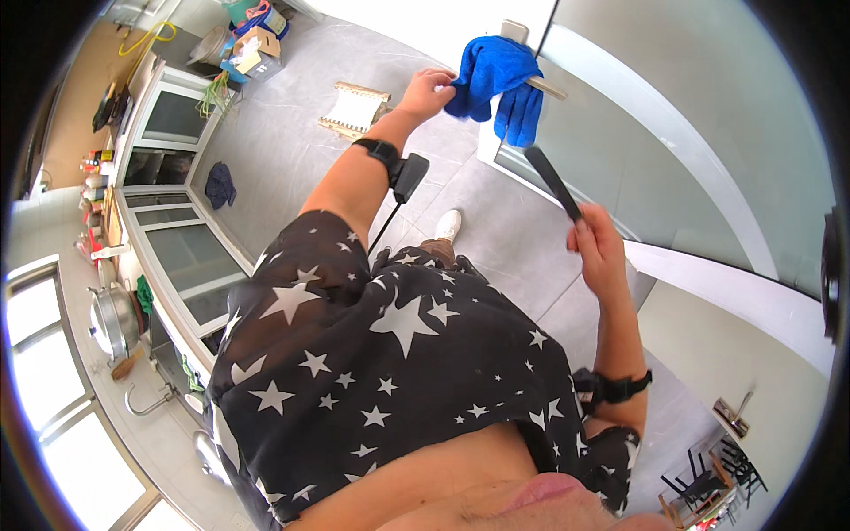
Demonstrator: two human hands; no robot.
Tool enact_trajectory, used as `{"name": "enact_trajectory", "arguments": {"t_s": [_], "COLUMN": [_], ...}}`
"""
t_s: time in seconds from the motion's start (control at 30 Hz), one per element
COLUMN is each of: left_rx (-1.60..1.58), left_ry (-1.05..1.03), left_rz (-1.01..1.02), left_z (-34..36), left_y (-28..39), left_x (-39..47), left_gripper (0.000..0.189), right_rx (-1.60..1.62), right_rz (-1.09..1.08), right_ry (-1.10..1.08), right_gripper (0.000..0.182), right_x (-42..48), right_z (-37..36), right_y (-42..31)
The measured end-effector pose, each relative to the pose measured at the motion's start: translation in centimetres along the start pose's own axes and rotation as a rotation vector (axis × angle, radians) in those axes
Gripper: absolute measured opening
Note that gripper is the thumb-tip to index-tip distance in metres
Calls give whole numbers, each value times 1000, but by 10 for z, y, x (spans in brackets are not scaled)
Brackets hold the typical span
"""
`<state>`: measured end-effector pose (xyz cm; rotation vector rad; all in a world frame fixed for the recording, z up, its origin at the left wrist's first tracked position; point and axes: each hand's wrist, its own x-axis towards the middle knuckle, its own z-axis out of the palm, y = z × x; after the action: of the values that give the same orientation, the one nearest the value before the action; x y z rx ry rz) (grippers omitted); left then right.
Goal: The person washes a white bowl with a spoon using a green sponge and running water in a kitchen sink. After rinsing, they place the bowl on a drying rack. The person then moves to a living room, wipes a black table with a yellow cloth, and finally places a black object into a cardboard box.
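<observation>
A blue cloth point(495, 66), which looks like a towel, hangs over the door handle point(548, 87) of a glass door. Part of it hangs down in finger-like folds on the near side. My left hand point(431, 93) is at the cloth's left edge, thumb and fingertips close together; whether they pinch the fabric is hard to tell. Lower right, my right hand point(596, 245) grips a black rod-like handle point(552, 184), its far end pointing up at the hanging cloth without clearly touching it.
The frosted glass door point(637, 133) stands at the right. On the grey tile floor lie a white and tan mat-like item point(355, 109) and a dark cloth point(220, 186). A cardboard box point(257, 56) and buckets stand beyond. Kitchen cabinets point(192, 259) run along the left.
</observation>
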<state>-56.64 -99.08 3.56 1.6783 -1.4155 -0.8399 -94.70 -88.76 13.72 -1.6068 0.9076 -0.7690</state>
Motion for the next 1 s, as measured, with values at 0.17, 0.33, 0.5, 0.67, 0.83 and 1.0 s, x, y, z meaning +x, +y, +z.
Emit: {"name": "enact_trajectory", "arguments": {"t_s": [0.17,0.33,0.5,0.67,0.83,1.0], "left_rx": [-1144,-1563,-1729,-1855,-1789,-1519], "left_ry": [-321,-267,-70,-423,-344,-159], "left_rz": [-137,-193,-476,-383,-468,-526], "left_z": [-24,-16,-43,-36,-46,-35], "left_y": [36,75,68,51,96,81], "left_x": [-50,-64,-39,-38,-42,-28], "left_gripper": [45,42,40,36,27,19], "right_rx": [227,323,65,-735,-1308,-1045], "right_rz": [43,278,270,-552,-648,-486], "right_ry": [-65,-63,-86,293,134,55], "right_gripper": [12,17,19,18,42,31], "right_x": [114,177,178,196,208,202], "right_z": [63,119,103,113,117,115], "right_y": [-35,-25,-27,-59,-49,-43]}}
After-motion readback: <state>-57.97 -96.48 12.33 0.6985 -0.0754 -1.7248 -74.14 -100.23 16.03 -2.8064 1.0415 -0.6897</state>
